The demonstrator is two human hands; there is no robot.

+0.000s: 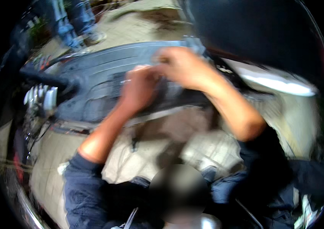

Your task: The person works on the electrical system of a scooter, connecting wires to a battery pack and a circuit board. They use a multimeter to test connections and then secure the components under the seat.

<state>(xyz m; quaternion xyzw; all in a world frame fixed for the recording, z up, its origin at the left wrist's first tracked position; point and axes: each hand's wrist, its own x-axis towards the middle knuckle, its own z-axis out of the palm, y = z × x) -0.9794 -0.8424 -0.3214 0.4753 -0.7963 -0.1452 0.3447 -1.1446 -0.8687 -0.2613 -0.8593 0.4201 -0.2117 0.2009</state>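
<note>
Above a long grey ribbed panel (87, 68), my left hand (139, 86) and my right hand (179, 66) meet at the fingers, both curled and blurred by motion. Whatever they pinch is too small and smeared to name. The right hand sits higher, on the far side of the left. A dark textured patch on the panel lies just behind my left wrist. Beyond the panel's right end is a glossy white curved strip (280, 84).
A large dark glossy body (246, 24) fills the upper right. Another person's legs in jeans (66, 28) stand at the upper left. A black tube (45, 78) and pale metal pieces (40, 95) are at the left, above a paved floor (55, 160).
</note>
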